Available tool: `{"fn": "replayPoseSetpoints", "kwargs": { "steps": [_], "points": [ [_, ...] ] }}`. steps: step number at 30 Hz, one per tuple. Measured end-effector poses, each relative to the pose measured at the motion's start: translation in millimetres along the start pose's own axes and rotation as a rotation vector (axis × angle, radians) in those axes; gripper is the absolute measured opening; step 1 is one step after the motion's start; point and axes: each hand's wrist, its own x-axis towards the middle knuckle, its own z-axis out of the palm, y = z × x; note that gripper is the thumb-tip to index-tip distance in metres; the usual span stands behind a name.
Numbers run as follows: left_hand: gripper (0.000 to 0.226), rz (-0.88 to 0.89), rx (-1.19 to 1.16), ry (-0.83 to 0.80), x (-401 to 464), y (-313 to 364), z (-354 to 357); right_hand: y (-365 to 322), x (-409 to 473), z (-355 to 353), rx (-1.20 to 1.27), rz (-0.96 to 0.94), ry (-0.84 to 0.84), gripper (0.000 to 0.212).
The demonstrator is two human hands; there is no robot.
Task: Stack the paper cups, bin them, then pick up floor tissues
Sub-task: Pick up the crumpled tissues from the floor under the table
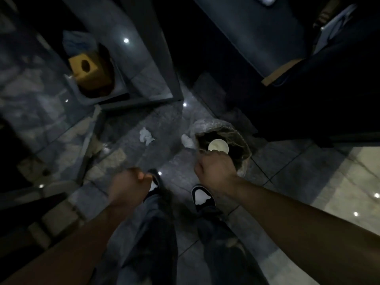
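My right hand (216, 166) is closed around white paper cups (218, 146), whose open mouth faces up. It holds them over a bin (240, 161) lined with a clear plastic bag. One crumpled white tissue (146, 136) lies on the dark floor left of the bin. A second tissue (187, 141) rests against the bin's left side. My left hand (128, 185) hangs lower left, fingers curled shut, with nothing visible in it.
My two shoes (202, 197) stand on the tiled floor just below the hands. A yellow tissue box (87, 67) sits on a low dark table (30, 95) at the left. Dark furniture (308, 89) rises at the upper right behind the bin.
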Motion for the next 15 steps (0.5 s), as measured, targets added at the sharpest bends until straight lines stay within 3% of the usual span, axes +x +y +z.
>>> {"fn": "replayPoseSetpoints", "kwargs": {
  "steps": [2, 7, 11, 15],
  "points": [
    [0.037, -0.011, -0.008, 0.040, -16.6, -5.2, 0.2, -3.6, 1.1, 2.6, -0.014, -0.088, -0.033, 0.022],
    [0.028, 0.089, 0.021, 0.164, -38.7, -53.4, 21.9, -27.4, 4.5, 19.7, -0.139, -0.183, -0.169, 0.042],
    [0.049, 0.147, 0.195, 0.097, -38.8, -108.6, 57.1, -45.8, 10.6, 58.0, -0.245, -0.276, -0.250, 0.047],
    [0.050, 0.135, 0.191, 0.110, -36.3, -154.9, 95.0, -67.5, 16.0, 98.3, -0.293, -0.385, -0.281, 0.050]
  ]
}}
